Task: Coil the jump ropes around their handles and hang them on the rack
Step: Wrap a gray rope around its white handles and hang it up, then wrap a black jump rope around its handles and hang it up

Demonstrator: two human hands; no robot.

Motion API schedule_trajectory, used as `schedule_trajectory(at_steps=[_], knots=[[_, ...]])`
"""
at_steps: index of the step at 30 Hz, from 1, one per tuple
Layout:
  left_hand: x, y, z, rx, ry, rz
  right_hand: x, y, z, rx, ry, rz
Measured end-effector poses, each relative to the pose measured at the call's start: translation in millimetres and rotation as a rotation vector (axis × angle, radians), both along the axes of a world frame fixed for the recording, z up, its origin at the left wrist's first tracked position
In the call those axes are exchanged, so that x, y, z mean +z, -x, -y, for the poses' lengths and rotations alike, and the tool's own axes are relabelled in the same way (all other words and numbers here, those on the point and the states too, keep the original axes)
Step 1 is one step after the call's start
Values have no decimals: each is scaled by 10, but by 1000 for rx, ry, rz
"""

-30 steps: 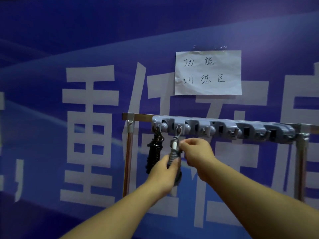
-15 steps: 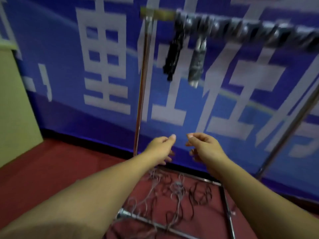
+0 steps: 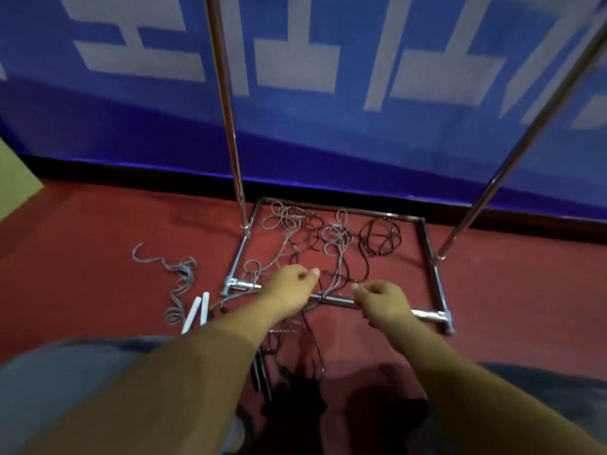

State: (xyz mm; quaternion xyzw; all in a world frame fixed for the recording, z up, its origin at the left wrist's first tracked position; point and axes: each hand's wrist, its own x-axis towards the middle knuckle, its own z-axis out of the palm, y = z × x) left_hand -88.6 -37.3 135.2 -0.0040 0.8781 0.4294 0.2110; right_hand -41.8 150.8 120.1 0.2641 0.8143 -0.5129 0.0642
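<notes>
My left hand [image 3: 290,285] and right hand [image 3: 382,298] hover over the red floor [image 3: 98,231], each grip loosely curled and empty. To do this well, I should find handles first, not pull rope mid-tangle. The white handles [image 3: 197,310] lie at nine o'clock from my left hand. Grey and black jump ropes [image 3: 328,238] sprawl knotted at twelve o'clock, inside the rack's base frame [image 3: 430,257].

We look from head height, facing steeply down at rack base [image 3: 331,302] and red floor [image 3: 98,231]; our forearms fill foreground.
</notes>
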Motion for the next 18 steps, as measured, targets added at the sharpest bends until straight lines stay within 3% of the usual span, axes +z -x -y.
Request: schedule_trajectory(at_steps=[8,11,18], knots=[[-1631,-682,324,70,157,353,-1243,-179,174,86,-10,296],[-2116,-826,354,143,133,443,-1558,-297,261,173,-31,402],[-2173,-902,216,187,211,419,-2144,-526,482,39,45,589]])
